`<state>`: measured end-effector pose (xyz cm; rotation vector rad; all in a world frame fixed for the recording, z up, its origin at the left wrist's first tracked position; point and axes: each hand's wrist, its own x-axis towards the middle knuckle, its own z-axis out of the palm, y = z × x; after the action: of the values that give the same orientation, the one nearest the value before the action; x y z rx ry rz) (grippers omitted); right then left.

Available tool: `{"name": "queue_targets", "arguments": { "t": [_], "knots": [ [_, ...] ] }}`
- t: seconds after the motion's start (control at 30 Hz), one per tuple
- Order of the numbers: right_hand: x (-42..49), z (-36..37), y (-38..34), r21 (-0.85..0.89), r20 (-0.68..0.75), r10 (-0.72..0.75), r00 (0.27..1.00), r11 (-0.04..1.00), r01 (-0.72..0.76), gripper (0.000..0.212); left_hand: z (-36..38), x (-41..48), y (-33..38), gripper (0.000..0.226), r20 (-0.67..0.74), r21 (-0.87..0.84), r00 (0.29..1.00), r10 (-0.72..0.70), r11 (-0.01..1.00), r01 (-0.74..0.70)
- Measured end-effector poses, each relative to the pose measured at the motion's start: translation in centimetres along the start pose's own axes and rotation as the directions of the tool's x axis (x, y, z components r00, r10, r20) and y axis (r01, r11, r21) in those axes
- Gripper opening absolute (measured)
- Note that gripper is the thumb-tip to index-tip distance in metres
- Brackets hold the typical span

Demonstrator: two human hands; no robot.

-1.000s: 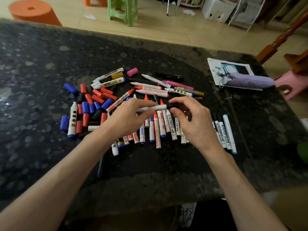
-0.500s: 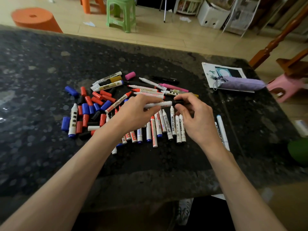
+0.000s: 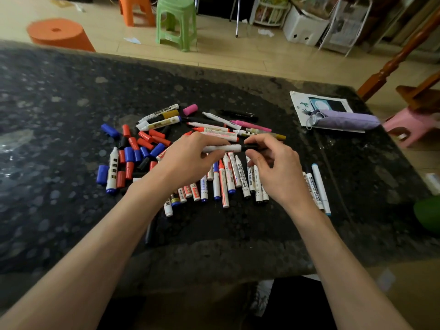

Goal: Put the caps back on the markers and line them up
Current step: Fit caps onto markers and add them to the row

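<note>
Dark speckled stone makes up the table (image 3: 71, 96), where a row of white markers (image 3: 229, 181) lies. Just above that row the person's left hand (image 3: 188, 160) grips a white-barrelled marker (image 3: 223, 148) level, fingers curled round its barrel. The right hand (image 3: 276, 167) pinches the black cap (image 3: 250, 146) at its right end between thumb and fingertips. Loose red and blue caps (image 3: 138, 148) lie scattered to the left.

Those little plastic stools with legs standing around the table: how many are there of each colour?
green stool: 1
orange stool: 1
pink stool: 1
Total: 3
</note>
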<state>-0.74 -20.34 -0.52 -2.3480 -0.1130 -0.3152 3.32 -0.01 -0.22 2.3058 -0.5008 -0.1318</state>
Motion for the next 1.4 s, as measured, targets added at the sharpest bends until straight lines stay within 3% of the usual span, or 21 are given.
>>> {"name": "queue_targets", "arguments": {
  "t": [0.2, 0.4, 0.8, 0.97, 1.07, 1.2, 1.27, 1.33, 1.37, 1.4],
  "knots": [
    [-0.3, 0.0, 0.3, 0.06, 0.036, 0.0, 0.999, 0.998, -0.002, 0.018, 0.8, -0.9, -1.0, 0.032, -0.028, 0.009, 0.999, 0.02, 1.0, -0.02],
    [-0.6, 1.0, 0.5, 0.151, -0.009, -0.018, 1.0, 0.988, 0.02, 0.022, 0.9, -1.1, -2.4, 0.017, -0.065, -0.011, 0.997, 0.028, 1.0, -0.029],
    [-1.3, 1.8, 1.0, 0.123, -0.067, -0.067, 0.995, 0.99, 0.075, 0.021, 2.2, -1.2, -2.4, 0.018, -0.032, -0.078, 0.999, -0.029, 0.997, 0.027],
    [-1.4, 1.5, 2.0, 0.188, 0.016, 0.033, 0.999, 0.982, -0.035, 0.018, 2.2, -1.0, -2.3, 0.021, 0.072, 0.002, 0.997, -0.009, 1.0, 0.008],
    [-1.1, 1.2, 2.1, 0.375, 0.066, 0.091, 0.994, 0.92, -0.109, 0.015, 2.2, -0.9, -2.1, 0.022, 0.135, -0.038, 0.991, 0.004, 0.999, 0.001],
    [-1.4, 1.1, 1.3, 0.666, 0.163, 0.253, 0.954, 0.685, -0.296, 0.023, 2.8, -0.8, -1.1, 0.024, 0.194, -0.307, 0.98, 0.042, 0.952, 0.02],
    [-1.2, 0.9, 1.7, 0.715, 0.218, 0.352, 0.91, 0.577, -0.395, 0.021, 3.6, -1.1, -1.0, 0.025, 0.228, -0.284, 0.973, 0.031, 0.958, 0.035],
    [-0.5, -0.5, 3.1, 0.772, 0.179, 0.474, 0.862, 0.476, -0.422, 0.017, 4.0, -1.3, -1.5, 0.043, 0.224, -0.177, 0.975, -0.003, 0.983, 0.043],
    [-0.1, -1.5, 4.0, 0.732, 0.085, 0.526, 0.846, 0.543, -0.412, 0.019, 3.8, -1.2, -1.7, 0.048, 0.189, -0.138, 0.982, -0.016, 0.989, 0.043],
    [0.3, -2.7, 4.9, 0.592, -0.046, 0.546, 0.836, 0.689, -0.418, 0.021, 3.6, -1.1, -1.9, 0.048, 0.147, -0.135, 0.989, -0.027, 0.99, 0.047]
  ]
}}
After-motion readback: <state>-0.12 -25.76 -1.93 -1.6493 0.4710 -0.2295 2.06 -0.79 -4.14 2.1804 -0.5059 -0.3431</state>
